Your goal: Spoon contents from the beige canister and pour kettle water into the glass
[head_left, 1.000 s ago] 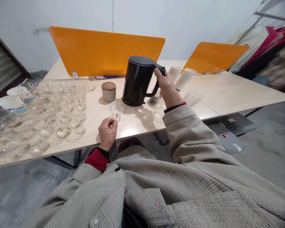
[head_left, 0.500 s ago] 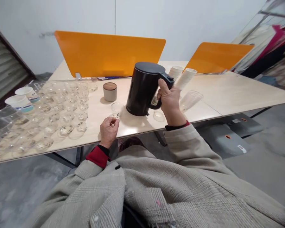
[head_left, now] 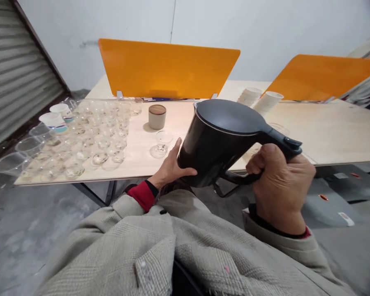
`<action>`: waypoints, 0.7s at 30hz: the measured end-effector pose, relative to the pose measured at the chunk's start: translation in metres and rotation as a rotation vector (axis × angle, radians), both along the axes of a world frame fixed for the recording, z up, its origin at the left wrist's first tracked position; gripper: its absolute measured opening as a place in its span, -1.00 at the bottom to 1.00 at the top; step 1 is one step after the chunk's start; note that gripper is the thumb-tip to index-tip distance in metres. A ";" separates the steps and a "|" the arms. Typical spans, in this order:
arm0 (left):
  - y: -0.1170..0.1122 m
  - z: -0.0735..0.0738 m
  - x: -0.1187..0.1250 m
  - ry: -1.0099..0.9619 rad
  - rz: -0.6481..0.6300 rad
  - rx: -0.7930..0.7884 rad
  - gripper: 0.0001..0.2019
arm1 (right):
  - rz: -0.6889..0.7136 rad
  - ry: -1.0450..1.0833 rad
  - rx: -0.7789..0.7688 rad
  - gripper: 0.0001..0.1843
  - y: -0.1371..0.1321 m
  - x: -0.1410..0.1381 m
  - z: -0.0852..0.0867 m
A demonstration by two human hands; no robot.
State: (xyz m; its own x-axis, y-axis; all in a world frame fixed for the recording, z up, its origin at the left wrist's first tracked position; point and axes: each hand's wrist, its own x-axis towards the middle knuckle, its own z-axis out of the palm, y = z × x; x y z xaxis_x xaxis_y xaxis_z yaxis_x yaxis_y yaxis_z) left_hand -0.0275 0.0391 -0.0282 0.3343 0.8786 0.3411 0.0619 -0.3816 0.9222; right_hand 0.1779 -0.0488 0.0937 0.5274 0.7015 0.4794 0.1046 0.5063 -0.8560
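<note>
Kettle [head_left: 222, 142] now lifted off table [head_left: 327, 131], tilted left; right hand [head_left: 280, 185] fists handle, left hand [head_left: 171, 166] spread flat on body.

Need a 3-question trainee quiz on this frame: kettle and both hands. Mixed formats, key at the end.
1. True or false: the black kettle stands upright on the table.
2. Multiple choice: the right hand grips the kettle by its A) lid, B) handle, C) spout.
3. Short answer: what does the left hand touch?

Key:
1. False. It is held tilted, off the table.
2. B.
3. The side of the black kettle, with open fingers.
</note>
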 end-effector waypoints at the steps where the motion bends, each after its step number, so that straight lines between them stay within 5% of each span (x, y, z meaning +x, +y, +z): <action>1: -0.002 0.003 0.003 -0.031 -0.046 0.002 0.34 | -0.014 -0.026 0.002 -0.60 -0.003 0.002 0.002; 12: -0.057 0.029 0.029 -0.188 -0.015 -0.147 0.05 | -0.062 -0.280 -0.066 -0.65 -0.014 0.015 0.043; 21: -0.061 0.032 0.042 -0.309 0.003 -0.253 -0.07 | 0.045 -0.337 -0.127 -0.72 0.005 0.010 0.068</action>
State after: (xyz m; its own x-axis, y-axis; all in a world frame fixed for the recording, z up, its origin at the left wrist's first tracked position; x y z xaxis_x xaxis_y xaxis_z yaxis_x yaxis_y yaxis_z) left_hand 0.0149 -0.0223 0.0036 0.2472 0.9486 0.1975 -0.2323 -0.1398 0.9625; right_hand 0.1882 -0.0440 0.1621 0.3218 0.7854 0.5288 0.3722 0.4086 -0.8334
